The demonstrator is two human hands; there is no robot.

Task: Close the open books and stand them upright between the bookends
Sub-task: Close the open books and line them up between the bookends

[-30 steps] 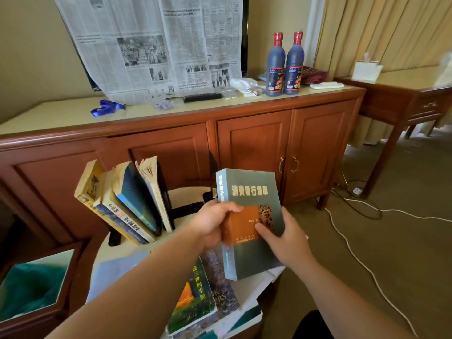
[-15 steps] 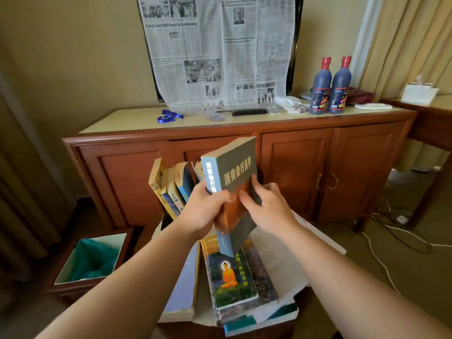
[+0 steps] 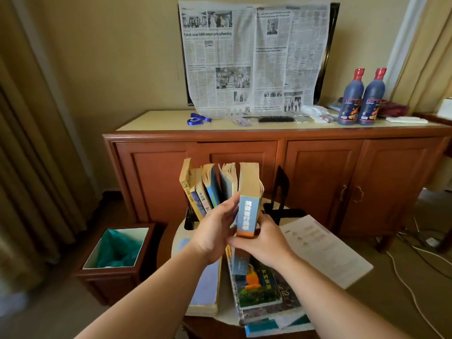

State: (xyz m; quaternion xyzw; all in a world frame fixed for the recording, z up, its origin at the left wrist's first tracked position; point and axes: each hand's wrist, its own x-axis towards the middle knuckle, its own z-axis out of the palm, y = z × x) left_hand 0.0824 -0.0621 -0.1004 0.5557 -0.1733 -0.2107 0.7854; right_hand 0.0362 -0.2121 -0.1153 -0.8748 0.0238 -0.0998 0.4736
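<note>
A closed grey-green book (image 3: 247, 211) with an orange band stands upright, spine toward me, at the right end of a row of leaning books (image 3: 205, 189). My left hand (image 3: 215, 228) holds its left side and my right hand (image 3: 264, 241) grips its lower right side. A black bookend (image 3: 281, 192) stands to the right of the book, with a gap between them. The left bookend (image 3: 189, 220) shows only at its base. More books lie flat on the small round table (image 3: 181, 231): a pale blue one (image 3: 205, 287) and a stack topped by a green and orange cover (image 3: 259, 285).
An open sheet of paper (image 3: 322, 248) hangs off the table's right side. A wooden bin with a teal liner (image 3: 117, 248) stands on the floor at left. Behind is a wooden cabinet (image 3: 269, 162) carrying two dark bottles (image 3: 362, 99) and a newspaper-covered screen (image 3: 252, 59). White cables (image 3: 415, 277) cross the floor.
Both hands turned the grey-green book from cover-up to spine-forward and moved it in upright beside the leaning row. The camera came closer and tilted up.
</note>
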